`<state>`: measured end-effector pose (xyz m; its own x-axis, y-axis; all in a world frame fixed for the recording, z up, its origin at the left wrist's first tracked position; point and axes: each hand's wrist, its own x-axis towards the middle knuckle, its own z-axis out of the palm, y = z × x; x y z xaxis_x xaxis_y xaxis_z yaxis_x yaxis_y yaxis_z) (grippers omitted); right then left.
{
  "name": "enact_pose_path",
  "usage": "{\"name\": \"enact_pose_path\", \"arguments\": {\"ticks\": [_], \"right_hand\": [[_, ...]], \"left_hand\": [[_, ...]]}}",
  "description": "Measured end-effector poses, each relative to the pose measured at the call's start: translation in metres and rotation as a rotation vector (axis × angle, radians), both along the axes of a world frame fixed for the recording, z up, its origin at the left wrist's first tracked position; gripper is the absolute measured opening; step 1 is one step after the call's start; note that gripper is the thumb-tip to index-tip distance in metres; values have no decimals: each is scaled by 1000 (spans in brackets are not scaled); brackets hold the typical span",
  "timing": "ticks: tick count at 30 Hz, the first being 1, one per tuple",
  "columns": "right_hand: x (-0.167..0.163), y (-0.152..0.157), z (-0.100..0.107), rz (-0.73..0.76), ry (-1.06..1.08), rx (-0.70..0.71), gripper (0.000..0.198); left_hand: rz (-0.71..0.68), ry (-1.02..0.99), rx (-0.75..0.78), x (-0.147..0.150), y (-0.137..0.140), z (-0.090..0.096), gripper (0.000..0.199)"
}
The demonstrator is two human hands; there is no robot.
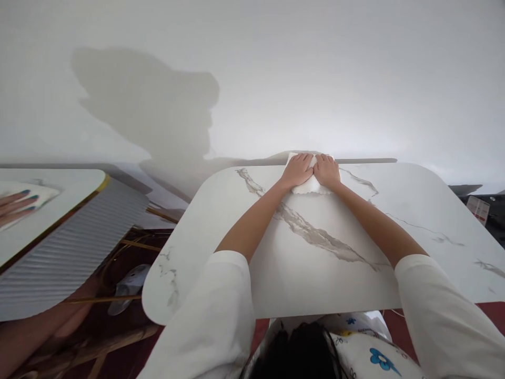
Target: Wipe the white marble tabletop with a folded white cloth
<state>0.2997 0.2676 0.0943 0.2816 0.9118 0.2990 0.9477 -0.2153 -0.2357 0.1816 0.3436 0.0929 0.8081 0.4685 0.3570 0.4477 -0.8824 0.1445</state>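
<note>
A white cloth (311,184), folded or bunched into a small pad, lies at the far edge of a white marble-patterned table (315,263), close to the pale wall (315,79) behind it. Both of the person's hands press flat on it side by side: the left hand (298,169) covers its left part and the right hand (326,170) its right part, thumbs nearly meeting, fingers laid close together and stretched toward the wall rather than curled or pinching. Part of the cloth shows below the palms and a corner pokes out beyond the left fingertips. The arms reach out straight across the tabletop from white sleeves (213,316). Grey veins run diagonally over the table's surface between the forearms. No container can be made out, and no writing is readable; a small box (478,208) at the far right carries a label too small to read. At the left stands a second table with a ribbed grey side (74,247), and on its top another person's hand (16,206), nails painted teal, rests flat on a white cloth (43,192). Below the table's near edge, flower-printed fabric (374,358) shows.
</note>
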Motion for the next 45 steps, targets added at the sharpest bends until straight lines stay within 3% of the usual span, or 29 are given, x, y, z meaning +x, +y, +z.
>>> {"name": "enact_pose_path", "arguments": {"ticks": [7, 13, 21, 30, 34, 40, 45], "right_hand": [[-1, -5, -2, 46, -47, -6, 46], [-8, -30, -3, 107, -46, 4, 47], [-27, -77, 2, 140, -19, 13, 46], [-64, -166, -1, 138, -40, 36, 47], [-84, -197, 0, 160, -36, -18, 48], [-115, -220, 5, 217, -56, -85, 50], [-135, -216, 6, 294, -83, -110, 51]], "left_hand": [[24, -8, 35, -5, -7, -3, 46], [82, -15, 35, -16, -33, -7, 51], [114, -17, 46, -39, -86, -5, 51], [157, 81, -34, -80, -182, 2, 56], [157, 128, -82, -102, -214, 6, 58], [186, 154, -93, -136, -244, 9, 60], [204, 158, -84, -160, -246, 6, 61]]}}
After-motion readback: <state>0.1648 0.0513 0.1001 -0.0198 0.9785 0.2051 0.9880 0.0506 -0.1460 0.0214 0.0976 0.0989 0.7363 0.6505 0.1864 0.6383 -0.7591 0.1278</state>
